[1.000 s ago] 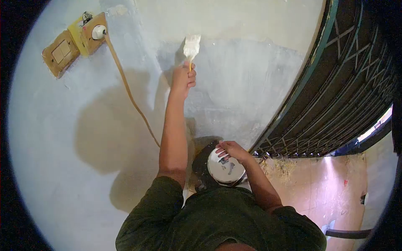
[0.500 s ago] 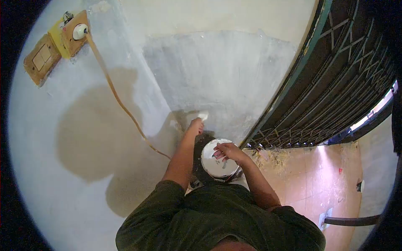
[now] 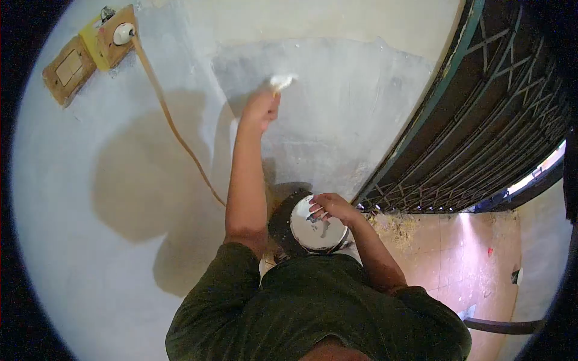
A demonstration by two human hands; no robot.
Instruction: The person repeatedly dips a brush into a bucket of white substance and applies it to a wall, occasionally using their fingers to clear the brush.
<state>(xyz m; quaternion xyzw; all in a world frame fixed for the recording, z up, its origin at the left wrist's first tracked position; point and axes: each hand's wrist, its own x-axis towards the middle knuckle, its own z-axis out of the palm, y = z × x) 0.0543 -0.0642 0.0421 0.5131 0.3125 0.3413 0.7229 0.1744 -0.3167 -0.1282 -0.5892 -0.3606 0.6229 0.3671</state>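
My left hand (image 3: 261, 109) is wrapped around a paintbrush, raised in front of the wall. The white, paint-loaded bristles of the paintbrush (image 3: 283, 81) lie against the grey-white coated patch of wall (image 3: 337, 102). Below stands a round bucket (image 3: 303, 237) of whitish paint, close in front of my body. Over its far right side reaches my right hand (image 3: 333, 207), fingers loosely bent and apart above the paint. A small dark mark shows on the paint beneath those fingertips.
A folding metal gate (image 3: 469, 126) runs along the right. On the left wall are a switch plate (image 3: 69, 69) and a socket with a white plug (image 3: 124, 34), whose tan cable (image 3: 171, 123) hangs down. Debris (image 3: 397, 231) litters the tiled floor (image 3: 445, 259).
My left hand has moved up the wall with the paintbrush, from low near the bucket to the upper part of the coated patch. My right hand stays over the bucket.
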